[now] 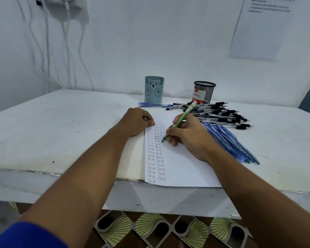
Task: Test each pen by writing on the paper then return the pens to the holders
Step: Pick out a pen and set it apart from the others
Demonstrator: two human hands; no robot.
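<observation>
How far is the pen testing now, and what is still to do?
Done: the paper carries two full columns of "Test" and part of a third. In hand: the right hand grips a green pen, tip on the sheet; the left hand steadies it. Left: black pens and blue pens lie loose, and no pens show above the bear holder or mesh holder.

You see "Test" handwritten over and over in columns down the paper (177, 169) — and "Ball Pens" on the label inside the mesh holder (204, 92); the wall notice (261, 27) is too blurred to read.
</observation>
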